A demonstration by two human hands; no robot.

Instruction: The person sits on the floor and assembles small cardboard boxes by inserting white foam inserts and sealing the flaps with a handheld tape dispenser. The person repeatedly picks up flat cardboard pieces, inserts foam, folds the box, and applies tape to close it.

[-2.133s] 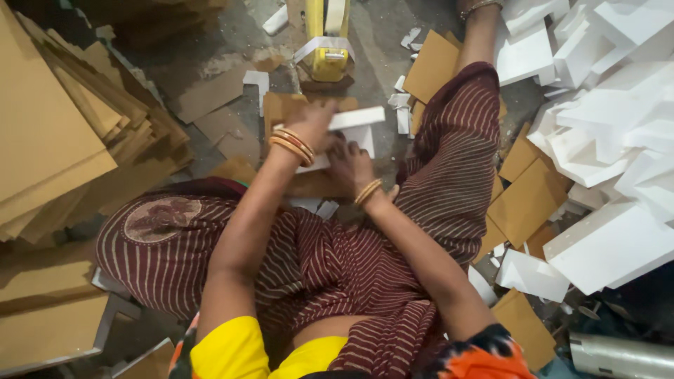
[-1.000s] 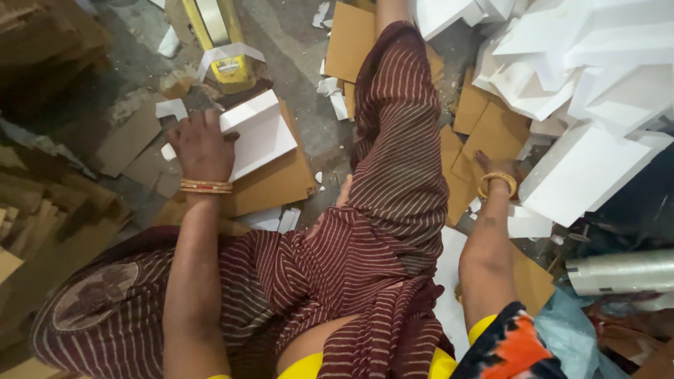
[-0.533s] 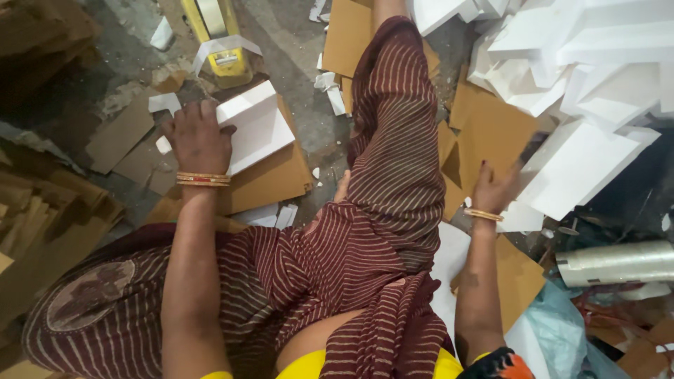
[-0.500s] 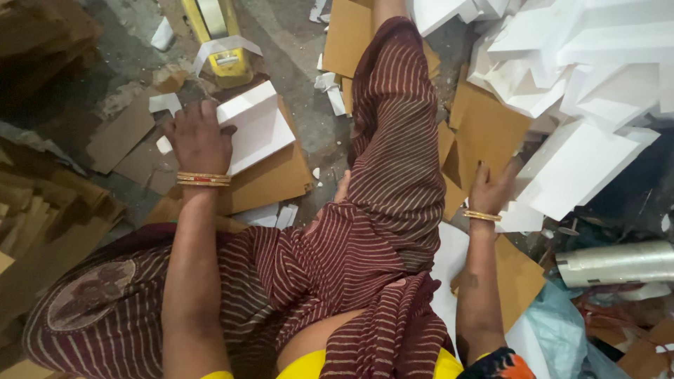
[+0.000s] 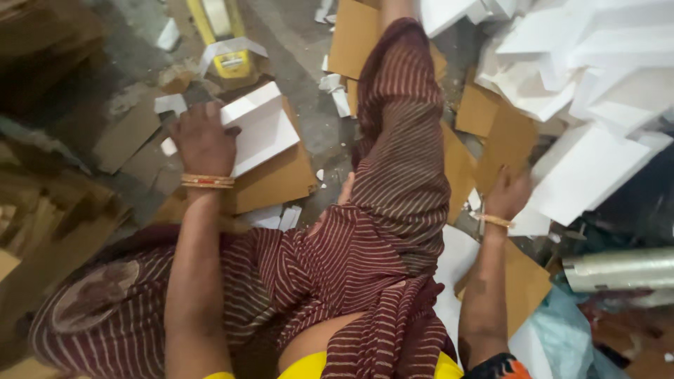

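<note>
I sit on the floor with legs in maroon striped cloth stretched forward. My left hand (image 5: 203, 139) presses on a folded white cardboard box (image 5: 261, 128) that lies on a brown cardboard sheet (image 5: 277, 181). My right hand (image 5: 507, 193) reaches out to the right, fingers spread, touching a brown cardboard sheet (image 5: 507, 140) next to a heap of white folded boxes (image 5: 586, 91). Whether it grips the sheet is unclear. Both wrists wear bangles.
A yellow tape dispenser (image 5: 223, 42) stands on the floor ahead. Stacks of brown cardboard (image 5: 49, 231) lie at the left. A silvery roll (image 5: 618, 270) lies at the lower right. White scraps (image 5: 335, 91) litter the grey floor.
My right hand left the white box, swung out to the right and reached up to the brown sheet by the white heap. My left hand stayed on the white box.
</note>
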